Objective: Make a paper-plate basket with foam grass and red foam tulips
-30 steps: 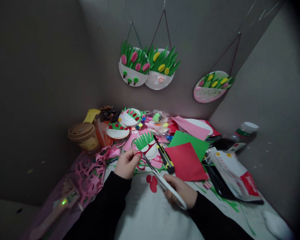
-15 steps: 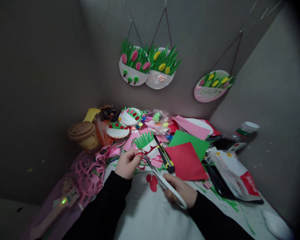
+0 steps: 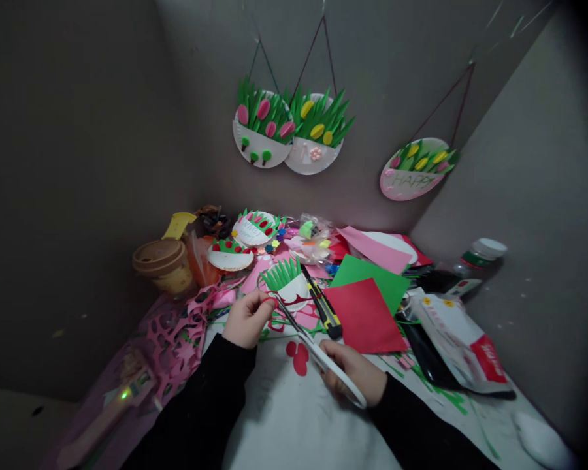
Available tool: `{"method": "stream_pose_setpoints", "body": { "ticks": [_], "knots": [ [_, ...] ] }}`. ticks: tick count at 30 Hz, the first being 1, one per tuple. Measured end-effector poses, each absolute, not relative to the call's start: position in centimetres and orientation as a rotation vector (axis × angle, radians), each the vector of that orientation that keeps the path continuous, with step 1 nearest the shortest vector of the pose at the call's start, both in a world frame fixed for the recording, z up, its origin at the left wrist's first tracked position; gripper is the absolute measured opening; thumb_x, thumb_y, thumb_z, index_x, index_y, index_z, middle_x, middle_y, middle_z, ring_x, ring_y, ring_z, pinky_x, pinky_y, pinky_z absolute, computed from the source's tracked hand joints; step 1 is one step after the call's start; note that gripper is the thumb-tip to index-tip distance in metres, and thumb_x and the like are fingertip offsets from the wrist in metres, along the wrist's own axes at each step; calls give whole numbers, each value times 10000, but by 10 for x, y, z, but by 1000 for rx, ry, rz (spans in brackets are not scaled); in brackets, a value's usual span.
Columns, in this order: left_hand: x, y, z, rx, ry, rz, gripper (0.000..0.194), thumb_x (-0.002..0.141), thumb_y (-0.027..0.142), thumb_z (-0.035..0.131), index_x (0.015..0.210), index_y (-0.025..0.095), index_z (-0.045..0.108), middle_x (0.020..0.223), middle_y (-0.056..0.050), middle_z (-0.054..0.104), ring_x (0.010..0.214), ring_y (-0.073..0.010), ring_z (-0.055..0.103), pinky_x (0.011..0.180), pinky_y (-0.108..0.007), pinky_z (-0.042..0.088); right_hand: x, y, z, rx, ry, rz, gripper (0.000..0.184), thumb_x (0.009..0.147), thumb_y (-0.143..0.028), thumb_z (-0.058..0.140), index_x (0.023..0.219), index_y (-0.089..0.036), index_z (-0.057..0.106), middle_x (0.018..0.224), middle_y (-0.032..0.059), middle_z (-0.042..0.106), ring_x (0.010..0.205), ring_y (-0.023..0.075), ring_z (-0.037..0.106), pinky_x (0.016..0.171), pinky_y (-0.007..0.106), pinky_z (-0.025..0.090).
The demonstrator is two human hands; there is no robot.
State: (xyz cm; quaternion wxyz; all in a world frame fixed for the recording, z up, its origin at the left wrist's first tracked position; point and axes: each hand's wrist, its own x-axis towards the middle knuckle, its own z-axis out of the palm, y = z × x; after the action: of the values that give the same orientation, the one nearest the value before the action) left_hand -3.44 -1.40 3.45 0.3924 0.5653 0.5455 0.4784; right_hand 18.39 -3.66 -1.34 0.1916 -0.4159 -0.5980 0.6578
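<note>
My left hand point(image 3: 249, 318) pinches a small piece of red paper point(image 3: 269, 300), mostly hidden by the fingers. In my right hand point(image 3: 353, 371) are white-handled scissors point(image 3: 318, 352), their blades pointing up and left at the red piece. Below the blades, several red paper ovals point(image 3: 298, 359) lie on the white tabletop. Just beyond my hands is a paper-plate basket with green paper grass point(image 3: 294, 287), with a dark red paper offcut point(image 3: 306, 299) across it. A yellow and black utility knife point(image 3: 327, 310) rests to its right.
Red paper point(image 3: 367, 316) and green paper point(image 3: 372, 277) lie to the right, near a white pouch point(image 3: 463, 339) and a bottle point(image 3: 480, 258). Pink cut-out scraps point(image 3: 181, 333), a glue gun point(image 3: 112, 411) and a brown-lidded cup point(image 3: 164, 264) are at left. Decorated plates point(image 3: 264, 134) hang on the wall.
My left hand has shifted slightly left and up with the red piece. The dark red offcut near the blades has dropped onto the paper-plate basket. The scissors have barely moved.
</note>
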Motion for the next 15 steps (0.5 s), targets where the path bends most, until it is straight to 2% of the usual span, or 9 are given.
{"method": "stream_pose_setpoints", "body": {
  "ticks": [9, 15],
  "knots": [
    [-35, -11, 31, 1415, 1406, 1327, 237, 727, 350, 527, 569, 181, 475, 512, 51, 422, 512, -95, 381, 516, -222, 302, 183, -35, -22, -1184, -1584, 1874, 204, 501, -160, 486, 667, -206, 376, 467, -112, 425, 347, 29, 327, 328, 140, 246],
    [-40, -8, 32, 1513, 1415, 1256, 229, 757, 359, 500, 647, 170, 566, 598, 13, 532, 599, -125, 476, 601, -241, 374, 187, -28, -18, -1284, -1413, 1551, 222, 581, -259, 585, 699, -207, 403, 526, -79, 461, 401, 65, 423, 387, 185, 353]
  ]
}}
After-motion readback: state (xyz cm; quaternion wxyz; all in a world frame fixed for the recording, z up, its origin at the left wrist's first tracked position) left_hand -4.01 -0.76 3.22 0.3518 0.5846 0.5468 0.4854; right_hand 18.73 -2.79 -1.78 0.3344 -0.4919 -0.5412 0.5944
